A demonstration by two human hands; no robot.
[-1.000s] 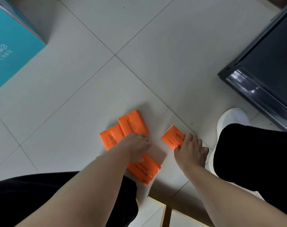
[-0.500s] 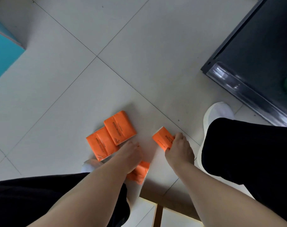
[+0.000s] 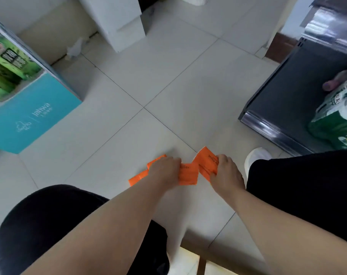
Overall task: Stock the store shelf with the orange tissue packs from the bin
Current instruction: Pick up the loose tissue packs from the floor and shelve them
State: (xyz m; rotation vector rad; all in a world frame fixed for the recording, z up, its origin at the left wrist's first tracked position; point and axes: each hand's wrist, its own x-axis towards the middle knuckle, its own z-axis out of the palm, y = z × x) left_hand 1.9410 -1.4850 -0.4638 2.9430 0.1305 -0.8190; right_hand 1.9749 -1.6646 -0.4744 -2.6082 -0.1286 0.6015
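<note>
A shop: display shelf (image 3: pixel 283 90) with packaged goods (image 3: pixel 335 126), stock carton (image 3: pixel 30 120)

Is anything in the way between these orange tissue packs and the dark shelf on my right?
Nothing visible does. Bare tile separates the orange tissue packs from the dark shelf. The white shoe sits just beside that path, and a green package lies on the shelf.
</note>
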